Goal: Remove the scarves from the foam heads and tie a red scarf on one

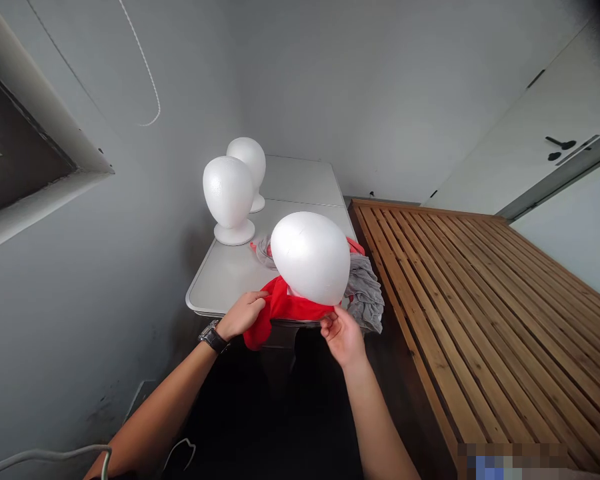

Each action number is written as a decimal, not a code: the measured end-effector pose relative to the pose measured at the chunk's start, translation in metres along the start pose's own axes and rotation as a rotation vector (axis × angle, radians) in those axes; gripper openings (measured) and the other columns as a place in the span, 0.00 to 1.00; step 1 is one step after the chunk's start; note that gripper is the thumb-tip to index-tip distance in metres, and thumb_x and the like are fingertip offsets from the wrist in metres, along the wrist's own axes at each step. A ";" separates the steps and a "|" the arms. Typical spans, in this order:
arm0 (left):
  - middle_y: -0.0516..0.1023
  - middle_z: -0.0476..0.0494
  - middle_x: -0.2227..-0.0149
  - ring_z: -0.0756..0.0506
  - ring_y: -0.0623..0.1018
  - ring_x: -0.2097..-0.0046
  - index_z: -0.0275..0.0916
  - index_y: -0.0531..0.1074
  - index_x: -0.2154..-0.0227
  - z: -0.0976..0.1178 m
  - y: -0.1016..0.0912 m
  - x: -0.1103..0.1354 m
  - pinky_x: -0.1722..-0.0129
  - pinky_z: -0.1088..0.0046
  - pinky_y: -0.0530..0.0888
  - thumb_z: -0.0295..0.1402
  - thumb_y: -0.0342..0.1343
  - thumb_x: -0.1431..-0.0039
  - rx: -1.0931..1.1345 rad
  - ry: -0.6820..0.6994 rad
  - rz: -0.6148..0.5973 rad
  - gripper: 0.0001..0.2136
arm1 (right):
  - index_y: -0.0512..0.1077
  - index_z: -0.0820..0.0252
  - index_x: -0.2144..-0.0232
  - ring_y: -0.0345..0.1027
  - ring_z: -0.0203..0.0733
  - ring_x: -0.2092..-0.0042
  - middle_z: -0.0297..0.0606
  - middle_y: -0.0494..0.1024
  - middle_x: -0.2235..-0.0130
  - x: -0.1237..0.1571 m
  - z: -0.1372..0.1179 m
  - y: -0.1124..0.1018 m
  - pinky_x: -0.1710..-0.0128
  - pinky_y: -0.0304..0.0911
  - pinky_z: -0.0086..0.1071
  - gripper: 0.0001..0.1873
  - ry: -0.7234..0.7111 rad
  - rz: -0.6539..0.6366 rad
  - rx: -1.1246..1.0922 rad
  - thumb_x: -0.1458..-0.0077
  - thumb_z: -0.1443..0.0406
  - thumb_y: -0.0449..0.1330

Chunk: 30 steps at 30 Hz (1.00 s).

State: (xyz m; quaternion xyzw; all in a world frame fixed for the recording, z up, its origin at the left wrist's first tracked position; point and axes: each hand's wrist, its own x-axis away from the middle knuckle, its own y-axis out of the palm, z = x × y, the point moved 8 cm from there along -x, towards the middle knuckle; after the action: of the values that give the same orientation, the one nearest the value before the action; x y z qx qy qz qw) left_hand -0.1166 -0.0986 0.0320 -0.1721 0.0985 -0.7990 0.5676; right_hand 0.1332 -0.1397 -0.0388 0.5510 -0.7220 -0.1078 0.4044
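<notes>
The red cloth (pixel 283 307) lies around the lower part of a white foam mannequin head (pixel 310 258), which stands near the edge of the tabletop (pixel 220 283). The left hand (pixel 241 315) has its grip closed on the cloth at one side, and the right hand (pixel 343 335) pinches the cloth's upper edge between its fingers. A gray cloth (pixel 364 295) lies just beside the head.

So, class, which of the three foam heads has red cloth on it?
The nearest foam head, with red cloth gathered beneath it between left hand and right hand; the middle head and rearmost head stand bare on round bases.
</notes>
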 end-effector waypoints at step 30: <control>0.74 0.46 0.75 0.47 0.69 0.72 0.40 0.66 0.77 -0.014 0.021 0.007 0.70 0.69 0.60 0.34 0.47 0.40 -0.208 -0.070 -0.099 0.10 | 0.70 0.62 0.79 0.56 0.27 0.82 0.37 0.75 0.77 0.040 0.072 0.038 0.83 0.45 0.26 0.32 -0.004 -0.033 0.213 0.51 0.41 0.72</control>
State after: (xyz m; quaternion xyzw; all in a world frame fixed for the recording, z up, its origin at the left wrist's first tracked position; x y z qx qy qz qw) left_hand -0.1057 -0.1131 0.0128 -0.2626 0.1522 -0.8050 0.5097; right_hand 0.0533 -0.1816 -0.0442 0.6023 -0.7210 -0.0381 0.3405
